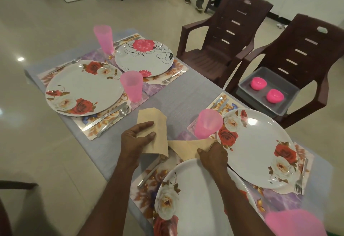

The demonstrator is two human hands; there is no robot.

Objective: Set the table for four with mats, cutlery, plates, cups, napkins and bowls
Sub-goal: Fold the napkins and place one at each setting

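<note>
Napkins being laid out at the near places

A beige napkin (151, 122) is gripped in the left hand (136, 139) above the table (178, 96); another napkin (188, 147) is pinched by the right hand (213, 154) beside the near plate (195, 198). Being light and limp, they are best held at an edge.

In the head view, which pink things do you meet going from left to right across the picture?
Far cup → cup by the left rose plate → cup by the right rose plate → two bowls in the grey tub on the chair, first then. The blurred pink cup at the bottom edge overlaps these and is left out.
</note>
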